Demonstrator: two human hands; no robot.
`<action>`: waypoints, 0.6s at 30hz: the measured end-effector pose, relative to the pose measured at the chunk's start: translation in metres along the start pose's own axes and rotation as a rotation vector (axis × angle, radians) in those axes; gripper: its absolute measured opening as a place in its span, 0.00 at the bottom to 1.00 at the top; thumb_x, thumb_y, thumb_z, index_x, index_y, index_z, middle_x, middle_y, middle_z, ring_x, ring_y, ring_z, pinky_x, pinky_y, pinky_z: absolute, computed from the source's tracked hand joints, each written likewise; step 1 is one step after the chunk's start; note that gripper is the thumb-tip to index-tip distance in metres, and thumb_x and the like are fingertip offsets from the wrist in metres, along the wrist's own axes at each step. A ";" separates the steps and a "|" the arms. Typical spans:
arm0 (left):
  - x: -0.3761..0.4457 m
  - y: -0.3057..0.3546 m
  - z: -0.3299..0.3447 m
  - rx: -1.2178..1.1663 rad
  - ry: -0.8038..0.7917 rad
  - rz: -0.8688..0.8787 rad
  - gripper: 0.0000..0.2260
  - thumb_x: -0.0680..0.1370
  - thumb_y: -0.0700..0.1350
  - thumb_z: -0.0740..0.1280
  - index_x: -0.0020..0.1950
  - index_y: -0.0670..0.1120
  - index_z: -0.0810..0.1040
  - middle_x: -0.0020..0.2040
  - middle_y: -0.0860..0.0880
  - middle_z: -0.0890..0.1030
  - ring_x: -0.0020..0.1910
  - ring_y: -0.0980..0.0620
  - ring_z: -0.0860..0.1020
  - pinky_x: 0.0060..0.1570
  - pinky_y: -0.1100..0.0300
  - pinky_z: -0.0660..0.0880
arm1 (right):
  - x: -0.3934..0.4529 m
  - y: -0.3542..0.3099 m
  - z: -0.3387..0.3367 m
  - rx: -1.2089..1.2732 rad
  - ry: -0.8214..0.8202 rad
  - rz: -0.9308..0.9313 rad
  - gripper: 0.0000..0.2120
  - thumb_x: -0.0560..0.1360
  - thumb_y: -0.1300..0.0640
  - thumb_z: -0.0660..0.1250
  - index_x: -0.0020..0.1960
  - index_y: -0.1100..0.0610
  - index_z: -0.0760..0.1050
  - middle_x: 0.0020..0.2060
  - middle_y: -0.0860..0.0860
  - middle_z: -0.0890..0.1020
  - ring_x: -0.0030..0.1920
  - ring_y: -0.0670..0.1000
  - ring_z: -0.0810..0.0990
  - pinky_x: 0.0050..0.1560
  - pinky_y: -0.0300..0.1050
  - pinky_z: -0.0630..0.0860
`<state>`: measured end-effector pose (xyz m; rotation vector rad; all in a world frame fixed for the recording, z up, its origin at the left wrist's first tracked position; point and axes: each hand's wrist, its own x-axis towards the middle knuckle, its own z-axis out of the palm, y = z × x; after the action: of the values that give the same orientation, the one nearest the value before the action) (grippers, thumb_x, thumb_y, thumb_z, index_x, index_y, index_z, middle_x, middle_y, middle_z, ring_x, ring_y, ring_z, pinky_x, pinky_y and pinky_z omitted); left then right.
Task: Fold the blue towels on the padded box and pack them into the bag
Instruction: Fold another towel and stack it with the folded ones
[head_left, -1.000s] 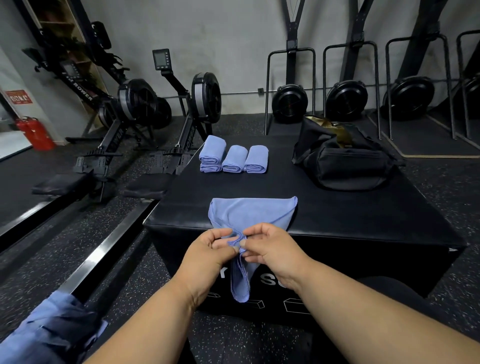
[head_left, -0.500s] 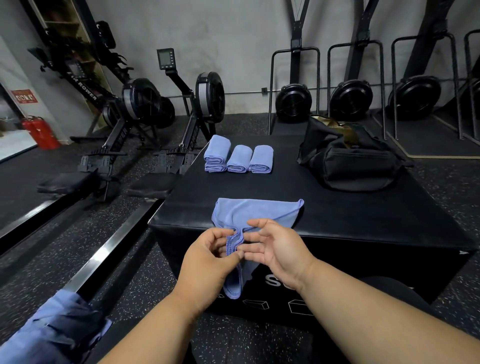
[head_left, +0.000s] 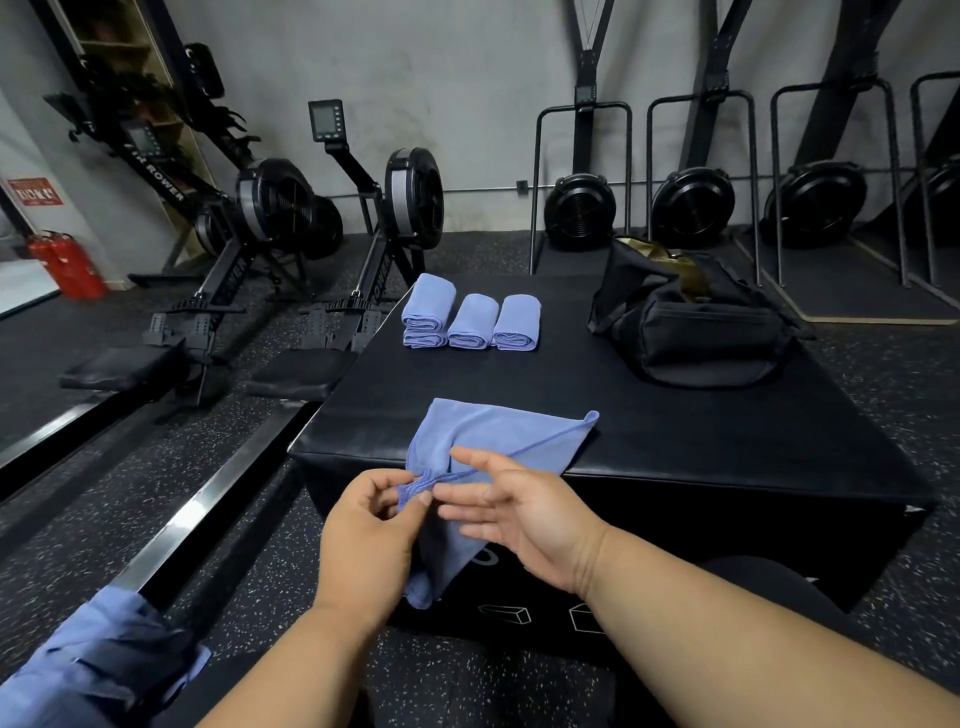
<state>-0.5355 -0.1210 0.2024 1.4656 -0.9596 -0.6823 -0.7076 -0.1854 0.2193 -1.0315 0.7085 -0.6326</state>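
Head view: left hand (head_left: 366, 540) pinches the bunched hem of the unfolded blue microfibre towel (head_left: 498, 441), draped over the near edge of the black padded box (head_left: 675, 415); right hand (head_left: 524, 512) spread, just right of the pinch.

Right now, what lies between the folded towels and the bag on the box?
Nothing: the head view shows only bare black top of the padded box between the folded towels and the bag.

On the padded box (head_left: 675, 431) — folded towels (head_left: 470, 319) rear-left, bag (head_left: 696, 332) rear-right, loose towel (head_left: 498, 431) overhanging front.
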 end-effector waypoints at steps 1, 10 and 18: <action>0.002 -0.001 -0.002 -0.001 0.011 0.001 0.08 0.77 0.37 0.76 0.51 0.49 0.83 0.46 0.51 0.88 0.47 0.53 0.86 0.51 0.59 0.80 | 0.000 -0.001 0.000 -0.063 0.037 -0.009 0.26 0.73 0.57 0.64 0.72 0.49 0.74 0.58 0.54 0.87 0.62 0.55 0.85 0.70 0.54 0.75; 0.022 -0.009 -0.033 -0.058 0.055 -0.025 0.11 0.77 0.37 0.77 0.54 0.51 0.81 0.41 0.55 0.85 0.41 0.57 0.80 0.50 0.59 0.77 | 0.018 -0.002 -0.114 -0.924 0.707 -0.124 0.19 0.77 0.64 0.62 0.63 0.50 0.81 0.61 0.50 0.81 0.58 0.49 0.79 0.59 0.41 0.71; 0.026 -0.018 -0.047 -0.063 0.092 -0.013 0.12 0.76 0.38 0.77 0.53 0.54 0.83 0.48 0.48 0.85 0.46 0.54 0.81 0.54 0.56 0.77 | 0.026 0.007 -0.141 -1.168 0.692 -0.072 0.13 0.82 0.55 0.65 0.63 0.48 0.83 0.59 0.47 0.81 0.60 0.51 0.80 0.59 0.45 0.73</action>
<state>-0.4797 -0.1210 0.1937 1.4365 -0.8509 -0.6436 -0.7999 -0.2780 0.1597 -1.9303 1.7641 -0.6282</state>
